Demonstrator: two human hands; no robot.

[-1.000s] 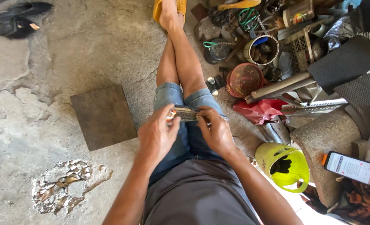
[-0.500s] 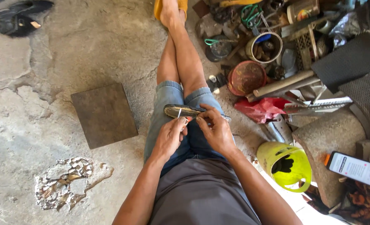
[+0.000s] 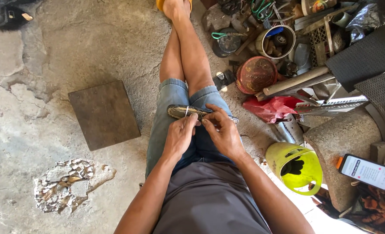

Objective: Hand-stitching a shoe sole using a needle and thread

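Observation:
I sit on a cracked concrete floor with my legs stretched out in denim shorts. A worn, dark shoe sole [image 3: 178, 112] lies across my thighs. My left hand [image 3: 179, 135] pinches a thin pale thread or needle [image 3: 186, 112] that stands up from the sole. My right hand [image 3: 222, 130] rests on the sole's right part and grips it, fingers curled over its edge. Both hands touch the sole and sit close together.
A dark square slab [image 3: 104, 113] lies on the floor to my left. Right of my legs are a round red tin [image 3: 255, 74], a can of tools [image 3: 275, 41], a red bag [image 3: 270, 108], a yellow-green plastic jug [image 3: 295, 166], a stone block [image 3: 347, 143] and a phone [image 3: 367, 171].
My left hand has shifted from covering the sole's left end to pinching the thread above it. The sole's left end now shows. My right hand stays on the sole.

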